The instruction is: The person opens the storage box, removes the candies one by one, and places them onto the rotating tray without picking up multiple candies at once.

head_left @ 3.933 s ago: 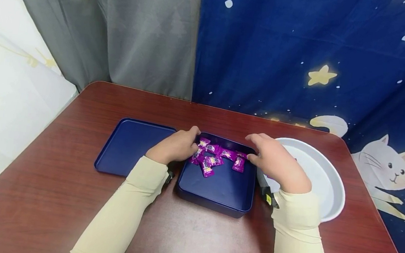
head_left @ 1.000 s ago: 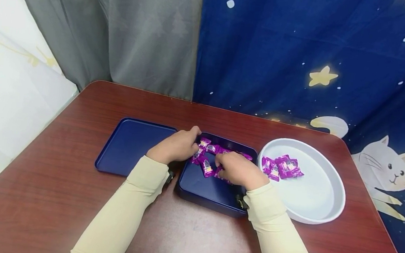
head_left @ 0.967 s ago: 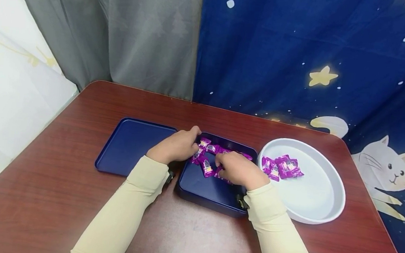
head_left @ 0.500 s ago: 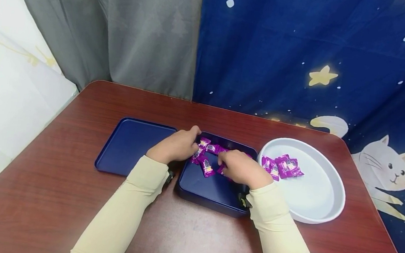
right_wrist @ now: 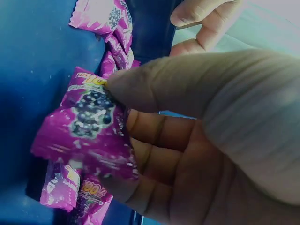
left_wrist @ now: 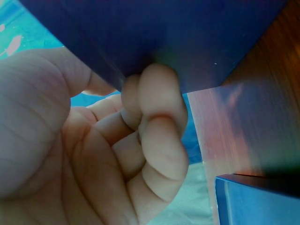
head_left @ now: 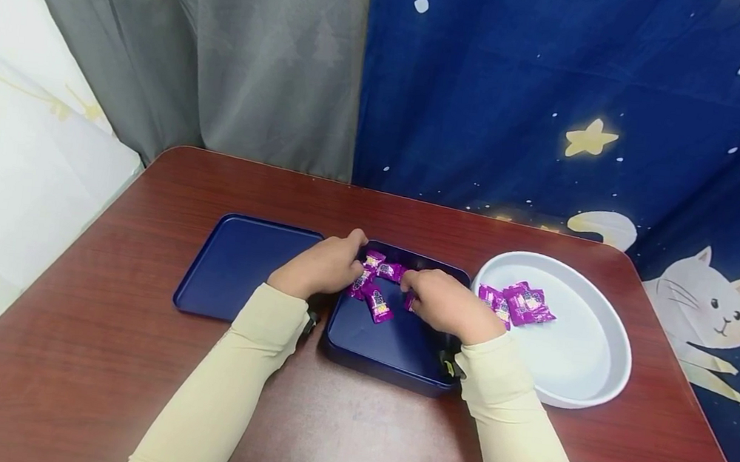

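Observation:
A dark blue box (head_left: 390,373) stands at mid-table, holding several purple wrapped candies (head_left: 378,303). At its left wall, my left hand (head_left: 318,267) grips the rim, thumb over the edge; the left wrist view shows the curled fingers against the box's outer wall (left_wrist: 197,33). Inside the box, my right hand (head_left: 451,306) pinches a purple candy (right_wrist: 89,117) between thumb and fingers. This wrapper has a dark berry picture on it. More candies (right_wrist: 61,185) lie just below the held one in the right wrist view. The hand hides part of the box's right side in the head view.
Right of the box stands a round white tray (head_left: 618,366) with several purple candies (head_left: 527,306) near its left side. A flat blue lid (head_left: 239,267) lies to the left, partly behind the left hand. Curtains (head_left: 279,66) hang behind the table.
From over the box's right rim, my right hand has gone down inside among the candies, then shifted slightly right and back. The tray's candies now show. My left hand stays at the rim.

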Action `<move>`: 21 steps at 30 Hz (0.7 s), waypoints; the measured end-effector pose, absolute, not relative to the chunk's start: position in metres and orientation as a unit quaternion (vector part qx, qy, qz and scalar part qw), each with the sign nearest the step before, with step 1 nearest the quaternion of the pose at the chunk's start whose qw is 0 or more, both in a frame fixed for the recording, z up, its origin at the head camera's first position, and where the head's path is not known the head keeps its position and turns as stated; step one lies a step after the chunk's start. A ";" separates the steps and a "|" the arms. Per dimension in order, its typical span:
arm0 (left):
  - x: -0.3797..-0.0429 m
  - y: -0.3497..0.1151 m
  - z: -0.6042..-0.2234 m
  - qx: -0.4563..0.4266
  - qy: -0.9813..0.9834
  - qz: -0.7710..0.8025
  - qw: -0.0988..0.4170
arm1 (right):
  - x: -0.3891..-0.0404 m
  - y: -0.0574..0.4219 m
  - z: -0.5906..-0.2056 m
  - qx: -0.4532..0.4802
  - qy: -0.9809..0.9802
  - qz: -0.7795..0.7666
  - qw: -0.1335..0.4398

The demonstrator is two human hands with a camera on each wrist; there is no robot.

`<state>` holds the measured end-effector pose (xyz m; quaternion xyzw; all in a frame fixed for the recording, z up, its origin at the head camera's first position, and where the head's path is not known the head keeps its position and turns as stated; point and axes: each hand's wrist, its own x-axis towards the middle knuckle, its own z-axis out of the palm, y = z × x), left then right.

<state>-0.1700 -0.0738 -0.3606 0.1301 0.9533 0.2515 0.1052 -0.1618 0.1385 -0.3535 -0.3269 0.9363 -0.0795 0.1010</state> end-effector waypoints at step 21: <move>-0.170 -0.073 -0.360 0.128 0.954 0.253 0.103 | -0.158 0.142 -0.345 -0.356 0.928 -0.091 0.060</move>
